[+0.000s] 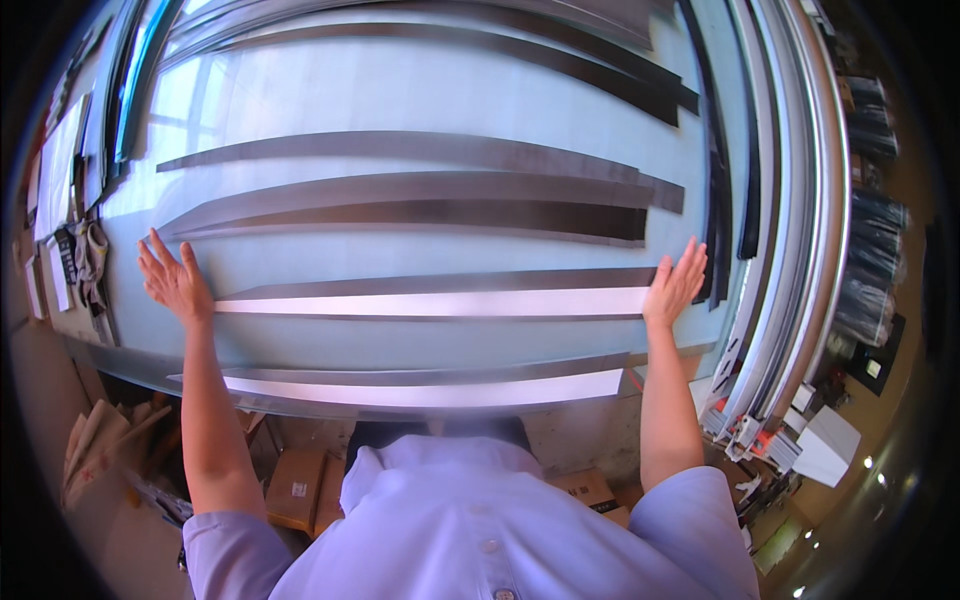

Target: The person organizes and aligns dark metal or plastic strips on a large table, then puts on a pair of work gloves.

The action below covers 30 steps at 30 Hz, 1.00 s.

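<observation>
A long grey strip (450,282) with a white band (430,303) along it lies crosswise on the pale table (330,345). At its left end is my left hand (176,280), fingers spread. My right hand (677,284) rests at the right end, fingers stretched out, covering that tip. Nearer to me, a second strip with a white face (430,390) lies along the table's front edge. Beyond my hands are several dark grey strips (410,190), some overlapping, lying roughly parallel.
More dark strips (470,40) lie at the far side. Long metal rails (800,200) run along the right. A dark glove-like bundle (92,262) and a remote control (66,255) sit at the left edge. Cardboard boxes (296,487) stand below the table.
</observation>
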Each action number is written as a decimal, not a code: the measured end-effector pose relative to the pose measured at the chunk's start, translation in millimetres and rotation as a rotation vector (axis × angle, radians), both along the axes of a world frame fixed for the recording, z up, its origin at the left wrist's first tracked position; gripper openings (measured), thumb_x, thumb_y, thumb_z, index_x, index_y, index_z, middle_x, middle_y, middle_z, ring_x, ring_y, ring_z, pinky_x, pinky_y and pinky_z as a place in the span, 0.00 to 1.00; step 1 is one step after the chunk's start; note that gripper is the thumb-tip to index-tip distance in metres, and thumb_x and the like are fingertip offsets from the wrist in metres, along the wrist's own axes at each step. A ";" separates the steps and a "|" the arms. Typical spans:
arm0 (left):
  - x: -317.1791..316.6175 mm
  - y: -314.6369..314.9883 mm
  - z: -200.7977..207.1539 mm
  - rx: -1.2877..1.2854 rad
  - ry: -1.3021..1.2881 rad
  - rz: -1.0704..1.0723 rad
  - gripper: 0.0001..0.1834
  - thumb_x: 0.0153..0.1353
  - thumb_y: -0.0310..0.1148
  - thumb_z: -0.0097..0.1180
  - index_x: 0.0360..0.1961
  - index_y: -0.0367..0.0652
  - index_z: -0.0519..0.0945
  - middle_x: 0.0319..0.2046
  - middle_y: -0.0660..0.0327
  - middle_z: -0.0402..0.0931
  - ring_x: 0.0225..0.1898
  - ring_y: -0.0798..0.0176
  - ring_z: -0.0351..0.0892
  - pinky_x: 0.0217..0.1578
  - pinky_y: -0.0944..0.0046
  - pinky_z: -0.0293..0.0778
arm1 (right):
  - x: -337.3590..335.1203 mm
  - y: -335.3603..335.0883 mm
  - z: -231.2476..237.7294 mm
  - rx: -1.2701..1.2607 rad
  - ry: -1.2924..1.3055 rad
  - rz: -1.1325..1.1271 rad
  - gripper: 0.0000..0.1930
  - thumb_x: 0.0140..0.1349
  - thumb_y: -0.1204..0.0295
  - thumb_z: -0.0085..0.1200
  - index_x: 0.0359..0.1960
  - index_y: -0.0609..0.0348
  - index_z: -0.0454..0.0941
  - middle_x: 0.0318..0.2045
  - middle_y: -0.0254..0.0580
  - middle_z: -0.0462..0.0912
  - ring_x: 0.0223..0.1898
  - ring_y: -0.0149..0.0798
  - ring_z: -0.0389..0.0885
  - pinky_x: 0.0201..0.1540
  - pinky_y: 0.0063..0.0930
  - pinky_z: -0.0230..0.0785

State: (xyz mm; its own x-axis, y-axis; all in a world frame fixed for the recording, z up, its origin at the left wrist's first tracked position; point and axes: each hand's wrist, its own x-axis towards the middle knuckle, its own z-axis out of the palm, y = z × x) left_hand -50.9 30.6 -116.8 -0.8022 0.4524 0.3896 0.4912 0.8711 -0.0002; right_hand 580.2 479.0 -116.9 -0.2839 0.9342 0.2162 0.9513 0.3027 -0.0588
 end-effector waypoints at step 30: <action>239.1 117.6 86.6 -0.185 -0.420 -0.794 0.54 0.36 0.37 0.82 0.69 0.48 0.71 0.63 0.57 0.70 0.68 0.50 0.64 0.73 0.45 0.51 | -89.8 -137.7 104.9 -0.423 0.305 0.839 0.46 0.43 0.68 0.75 0.69 0.43 0.68 0.55 0.47 0.67 0.61 0.53 0.67 0.71 0.47 0.54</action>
